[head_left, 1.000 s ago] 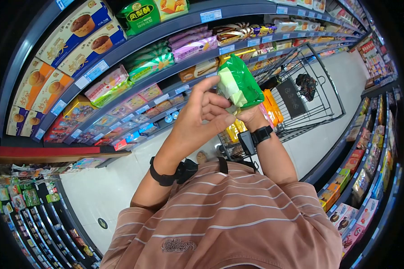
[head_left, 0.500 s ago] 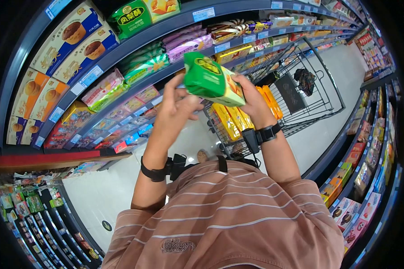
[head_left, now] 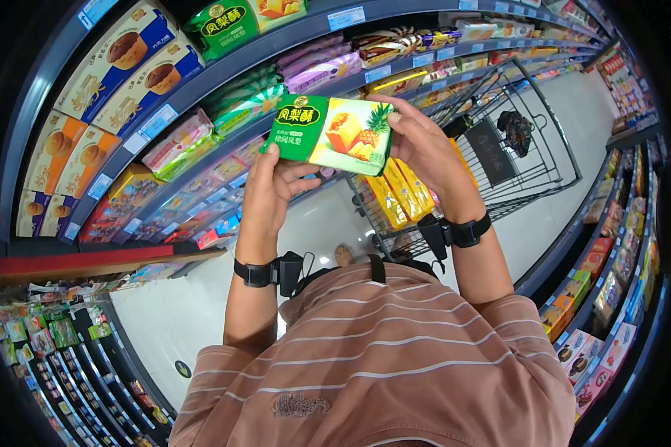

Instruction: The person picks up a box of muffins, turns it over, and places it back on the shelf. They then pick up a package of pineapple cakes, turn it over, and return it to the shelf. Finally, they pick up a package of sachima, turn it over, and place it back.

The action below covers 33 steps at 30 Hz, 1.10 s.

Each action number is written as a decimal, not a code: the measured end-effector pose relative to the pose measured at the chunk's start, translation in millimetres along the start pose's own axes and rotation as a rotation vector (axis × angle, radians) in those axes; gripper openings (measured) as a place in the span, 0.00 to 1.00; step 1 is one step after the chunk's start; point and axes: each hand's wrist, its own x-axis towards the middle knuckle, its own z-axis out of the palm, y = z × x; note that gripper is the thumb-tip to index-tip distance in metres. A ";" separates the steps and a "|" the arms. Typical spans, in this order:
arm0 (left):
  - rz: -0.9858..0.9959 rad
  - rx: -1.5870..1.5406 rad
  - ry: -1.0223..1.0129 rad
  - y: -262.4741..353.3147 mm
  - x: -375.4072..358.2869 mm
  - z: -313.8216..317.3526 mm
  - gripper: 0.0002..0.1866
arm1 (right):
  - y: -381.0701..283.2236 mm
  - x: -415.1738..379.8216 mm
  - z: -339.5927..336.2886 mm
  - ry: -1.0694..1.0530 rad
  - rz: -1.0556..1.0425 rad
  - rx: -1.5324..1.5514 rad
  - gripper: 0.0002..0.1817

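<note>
A green and yellow package [head_left: 332,134] with a pineapple picture is held up in front of me, its broad printed face toward the camera. My right hand [head_left: 429,153] grips its right end, fingers behind the top corner and thumb at the side. At the lower left corner, my left hand [head_left: 272,186] touches the package with the thumb, while its other fingers are spread beneath the lower edge. Yellow packages [head_left: 399,194] lie in the shopping cart [head_left: 529,195] below my right hand. A similar green package [head_left: 227,28] stands on the upper shelf.
Shelves with boxed and bagged snacks [head_left: 127,67] curve along the left and top. Another stocked shelf [head_left: 604,298] runs down the right side, and a lower rack [head_left: 74,357] is at the bottom left. A dark bundle [head_left: 514,132] is at the cart's far end.
The package has turned from tilted, with its green end forward, to nearly level with its broad face showing. My left hand has moved down to its lower left corner.
</note>
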 end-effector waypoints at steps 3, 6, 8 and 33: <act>-0.092 -0.174 -0.063 -11.5 5.9 -18.3 0.28 | -8.6 -0.6 14.3 -0.008 -0.023 -0.144 0.24; -0.165 -0.263 -0.085 -21.6 10.3 -27.5 0.30 | -17.1 -0.1 28.5 -0.039 -0.024 -0.235 0.25; -0.218 -0.281 -0.057 -24.8 8.5 -24.5 0.32 | -14.3 4.1 32.1 -0.043 -0.035 -0.297 0.26; -0.145 -0.245 -0.040 -22.1 6.2 -24.1 0.32 | -12.8 5.2 49.9 -0.020 -0.079 -0.421 0.26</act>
